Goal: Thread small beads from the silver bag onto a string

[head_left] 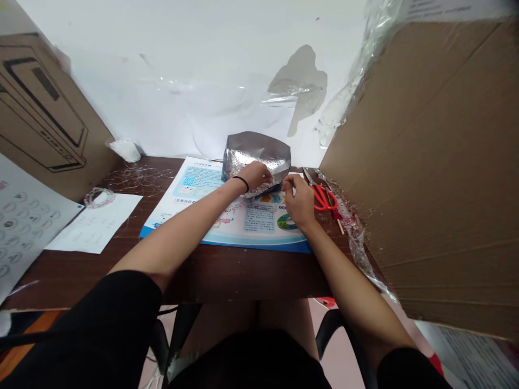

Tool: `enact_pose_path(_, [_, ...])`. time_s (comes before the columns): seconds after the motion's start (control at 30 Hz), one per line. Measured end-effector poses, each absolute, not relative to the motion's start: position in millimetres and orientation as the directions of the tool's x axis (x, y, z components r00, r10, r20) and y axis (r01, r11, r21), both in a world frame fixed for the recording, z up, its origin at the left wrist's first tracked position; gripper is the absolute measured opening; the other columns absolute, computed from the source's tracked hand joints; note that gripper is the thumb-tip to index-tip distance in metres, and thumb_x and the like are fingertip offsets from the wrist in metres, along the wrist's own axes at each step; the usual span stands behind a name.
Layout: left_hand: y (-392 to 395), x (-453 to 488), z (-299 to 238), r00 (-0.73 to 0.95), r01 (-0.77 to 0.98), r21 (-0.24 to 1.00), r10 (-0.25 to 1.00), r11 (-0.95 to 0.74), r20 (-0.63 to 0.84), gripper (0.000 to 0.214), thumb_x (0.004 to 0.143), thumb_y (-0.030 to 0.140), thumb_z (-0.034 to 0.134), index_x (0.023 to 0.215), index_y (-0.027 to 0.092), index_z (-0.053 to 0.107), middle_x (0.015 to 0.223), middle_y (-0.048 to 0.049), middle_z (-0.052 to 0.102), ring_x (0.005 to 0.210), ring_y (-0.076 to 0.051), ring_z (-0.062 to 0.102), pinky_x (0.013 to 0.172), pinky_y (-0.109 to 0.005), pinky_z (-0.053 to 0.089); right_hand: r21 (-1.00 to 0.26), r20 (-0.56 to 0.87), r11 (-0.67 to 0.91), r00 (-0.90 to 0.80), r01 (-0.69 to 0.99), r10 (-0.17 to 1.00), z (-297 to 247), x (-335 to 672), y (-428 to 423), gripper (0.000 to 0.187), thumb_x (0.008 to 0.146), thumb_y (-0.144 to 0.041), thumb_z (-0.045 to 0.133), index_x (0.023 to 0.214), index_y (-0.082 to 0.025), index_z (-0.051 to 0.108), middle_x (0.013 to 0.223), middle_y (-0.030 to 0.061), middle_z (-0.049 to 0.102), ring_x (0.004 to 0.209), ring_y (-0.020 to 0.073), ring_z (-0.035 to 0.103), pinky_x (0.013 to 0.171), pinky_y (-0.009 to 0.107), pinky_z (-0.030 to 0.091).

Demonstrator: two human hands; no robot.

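Note:
A silver foil bag (259, 141) stands open on the printed sheet, with small pale and pink beads (235, 168) in its mouth. My left hand (256, 174), with a black band at the wrist, reaches over the bag's opening among the beads. Its fingers are bent together, and what they pinch is too small to tell. Just right of the bag, my right hand (299, 199) is closed in a pinch, thumb against fingertips; whatever lies between them cannot be made out. More small beads are scattered on the printed sheet (219, 236) below the bag.
Red-handled scissors (324, 197) lie right of my right hand. On the left are a beaded ring (99, 198), white paper (95, 227), tangled clear thread (141, 178) and a crumpled white wad (125, 149). Cardboard boxes (438, 162) wall in both sides of the dark table (243, 270).

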State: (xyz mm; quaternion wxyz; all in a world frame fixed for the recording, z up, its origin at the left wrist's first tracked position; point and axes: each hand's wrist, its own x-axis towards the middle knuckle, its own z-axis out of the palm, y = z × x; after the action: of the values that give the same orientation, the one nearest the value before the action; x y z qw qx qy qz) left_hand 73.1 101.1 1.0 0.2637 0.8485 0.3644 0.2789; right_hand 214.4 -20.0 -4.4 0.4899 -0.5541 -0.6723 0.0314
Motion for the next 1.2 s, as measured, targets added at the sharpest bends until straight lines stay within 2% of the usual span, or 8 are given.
enact_pose_path(0.07, [95, 68, 8, 0.548, 0.517, 0.617, 0.783, -0.593, 0.294, 0.008, 0.068, 0.022, 0.064, 0.067, 0.020, 0.072, 0.063, -0.0028, 0.064, 0.064, -0.014, 0.053, 0.070, -0.029, 0.038, -0.620, 0.596, 0.385, 0.091, 0.684, 0.798, -5, 214, -20, 0.012, 0.086, -0.022, 0.044, 0.083, -0.023, 0.056, 0.074, 0.0015, 0.063, 0.075, 0.0171, 0.057, 0.073, 0.034, 0.044])
enact_pose_path(0.13, [81, 61, 13, 0.468, 0.500, 0.697, 0.837, -0.515, 0.283, 0.013, 0.072, 0.022, 0.061, 0.078, 0.020, 0.073, 0.068, -0.0029, 0.066, 0.066, -0.013, 0.056, 0.071, -0.029, 0.041, -0.633, 0.584, 0.385, 0.087, 0.672, 0.807, -5, 214, -20, 0.012, 0.084, -0.021, 0.047, 0.085, -0.022, 0.059, 0.078, 0.0017, 0.065, 0.075, 0.0166, 0.058, 0.074, 0.033, 0.045])
enact_pose_path(0.27, [38, 39, 10, 0.401, 0.120, 0.988, 0.915, -0.097, 0.042, 0.021, 0.077, 0.022, 0.059, 0.095, 0.018, 0.069, 0.080, -0.0055, 0.067, 0.069, -0.011, 0.058, 0.063, -0.025, 0.045, -0.619, 0.583, 0.402, 0.051, 0.675, 0.811, -3, 211, -22, 0.013, 0.082, -0.021, 0.051, 0.085, -0.022, 0.064, 0.084, 0.0027, 0.067, 0.078, 0.0165, 0.060, 0.076, 0.034, 0.046])
enact_pose_path(0.37, [7, 23, -7, 0.456, -0.205, 0.963, 0.888, 0.176, -0.065, 0.022, 0.076, 0.021, 0.062, 0.097, 0.020, 0.068, 0.086, -0.0053, 0.065, 0.073, -0.008, 0.058, 0.062, -0.022, 0.045, -0.605, 0.580, 0.433, -0.002, 0.668, 0.814, -1, 204, -28, 0.015, 0.083, -0.021, 0.051, 0.086, -0.023, 0.065, 0.086, 0.0025, 0.068, 0.083, 0.0169, 0.061, 0.078, 0.034, 0.047])
enact_pose_path(0.47, [-8, 15, -21, 0.517, -0.301, 0.906, 0.850, 0.297, -0.106, 0.020, 0.073, 0.019, 0.066, 0.092, 0.020, 0.068, 0.083, -0.0029, 0.064, 0.072, -0.007, 0.057, 0.062, -0.020, 0.044, -0.582, 0.585, 0.457, -0.044, 0.672, 0.810, 0, 195, -35, 0.015, 0.084, -0.023, 0.051, 0.090, -0.023, 0.065, 0.086, 0.0030, 0.068, 0.082, 0.0165, 0.061, 0.077, 0.033, 0.047])
enact_pose_path(0.77, [-2, 23, -21, 0.540, -0.275, 0.904, 0.830, 0.327, -0.136, 0.024, 0.075, 0.016, 0.063, 0.099, 0.020, 0.063, 0.085, -0.0026, 0.065, 0.077, -0.009, 0.061, 0.066, -0.023, 0.047, -0.464, 0.633, 0.498, -0.119, 0.733, 0.765, 0, 188, -44, 0.015, 0.087, -0.027, 0.049, 0.086, -0.025, 0.064, 0.075, 0.0003, 0.064, 0.075, 0.0139, 0.057, 0.070, 0.028, 0.045])
enact_pose_path(0.97, [-5, 24, -20, 0.512, -0.248, 0.915, 0.845, 0.319, -0.156, 0.010, 0.074, 0.018, 0.063, 0.084, 0.017, 0.061, 0.078, -0.0015, 0.064, 0.074, -0.008, 0.061, 0.064, -0.021, 0.047, -0.431, 0.635, 0.514, -0.155, 0.742, 0.757, 1, 190, -44, 0.017, 0.087, -0.026, 0.048, 0.086, -0.024, 0.065, 0.075, 0.0015, 0.064, 0.077, 0.0158, 0.056, 0.070, 0.030, 0.045])
enact_pose_path(1.2, [-3, 24, -23, 0.505, -0.173, 0.954, 0.854, 0.244, -0.127, 0.014, 0.073, 0.026, 0.066, 0.082, 0.016, 0.062, 0.078, -0.0021, 0.064, 0.074, -0.009, 0.060, 0.067, -0.025, 0.048, -0.405, 0.638, 0.524, -0.179, 0.749, 0.749, 1, 189, -44, 0.018, 0.088, -0.028, 0.047, 0.085, -0.023, 0.064, 0.075, 0.0020, 0.063, 0.077, 0.0162, 0.054, 0.071, 0.030, 0.044])
